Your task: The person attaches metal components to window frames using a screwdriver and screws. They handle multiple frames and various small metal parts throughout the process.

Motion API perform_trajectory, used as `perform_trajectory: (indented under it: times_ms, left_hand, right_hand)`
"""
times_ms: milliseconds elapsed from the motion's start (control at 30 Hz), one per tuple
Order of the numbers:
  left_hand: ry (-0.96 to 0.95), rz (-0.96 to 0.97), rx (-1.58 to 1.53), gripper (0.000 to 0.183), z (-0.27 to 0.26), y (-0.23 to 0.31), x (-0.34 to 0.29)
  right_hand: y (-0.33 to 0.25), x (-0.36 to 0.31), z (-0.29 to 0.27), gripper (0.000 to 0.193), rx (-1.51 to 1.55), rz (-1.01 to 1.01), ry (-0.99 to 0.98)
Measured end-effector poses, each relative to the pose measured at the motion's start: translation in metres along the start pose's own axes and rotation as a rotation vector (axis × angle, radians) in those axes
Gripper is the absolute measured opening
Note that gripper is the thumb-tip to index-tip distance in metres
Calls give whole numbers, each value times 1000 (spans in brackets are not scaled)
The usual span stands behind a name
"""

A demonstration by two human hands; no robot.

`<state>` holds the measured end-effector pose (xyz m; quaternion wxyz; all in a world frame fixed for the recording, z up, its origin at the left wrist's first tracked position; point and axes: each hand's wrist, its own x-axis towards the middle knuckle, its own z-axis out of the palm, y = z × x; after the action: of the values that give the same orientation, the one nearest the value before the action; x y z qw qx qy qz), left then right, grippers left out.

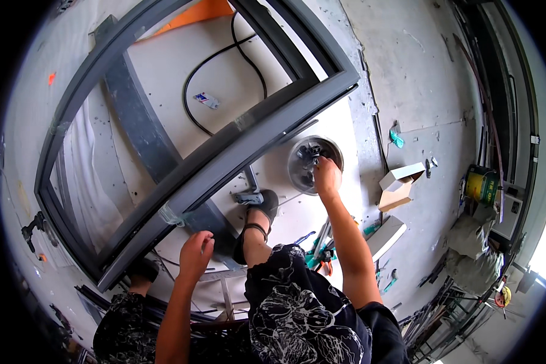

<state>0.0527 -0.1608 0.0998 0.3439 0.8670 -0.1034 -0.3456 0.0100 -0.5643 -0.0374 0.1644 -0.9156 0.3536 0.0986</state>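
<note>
My right hand [327,176] reaches over the rim of a round, clear-looking tub [337,148]. Its fingers are pinched together at the small black fittings [310,152] inside; its fingertips are partly hidden. Close to the lower edge of a large grey window frame [215,165], my left hand [196,253] hangs with its fingers curled and nothing visible in them. It is apart from the frame. Clear tape [171,215] sticks to the frame near this hand. The frame lies tilted across the left and middle of the view.
Beside my foot [262,209] is a grey metal bracket [249,198]. Tools with teal and orange handles [321,258] lie near my right knee. An open white carton [400,177] and a long white box [387,236] sit at right. A black cable [187,91] loops behind the frame.
</note>
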Motion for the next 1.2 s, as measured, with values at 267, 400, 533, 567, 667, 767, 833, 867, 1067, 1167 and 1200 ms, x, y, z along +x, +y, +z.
perform_trajectory:
  times_ms: [267, 400, 533, 567, 667, 767, 833, 867, 1067, 1167, 1200]
  left_hand:
    - [-54, -1, 20, 17, 19, -4, -10]
    - [-74, 38, 30, 16, 19, 1, -8]
    - [-58, 12, 52, 16, 15, -3, -12]
    - [-54, 8, 45, 16, 14, -5, -12]
    - [-54, -1, 32, 17, 12, -6, -10]
    - [-58, -9, 28, 17, 10, -1, -7]
    - [-60, -9, 30, 17, 12, 0, -6]
    - [-63, -2, 25, 17, 14, 0, -5]
    - [-100, -9, -59, 17, 18, 15, 2]
    - [-59, -60, -215, 18, 14, 32, 10]
    - [-10, -91, -330, 19, 14, 36, 14]
  right_hand:
    - [-1, 6, 9, 18, -32, 79, -77]
    - [14, -7, 29, 16, 51, 235, 21]
    - [-5, -18, 14, 20, -32, 192, -24]
    - [-6, -18, 13, 21, 33, 209, 45]
    - [-6, -20, 12, 22, 141, 239, 149]
    - [-3, -17, 10, 20, 155, 250, 154]
    - [-1, -14, 10, 18, 125, 250, 124]
    - [0, -13, 9, 16, 127, 249, 117]
    - [-5, -18, -2, 14, 122, 220, 131]
    - [-46, -43, -41, 13, 233, -12, 187]
    - [-66, -55, -54, 13, 310, -214, 240]
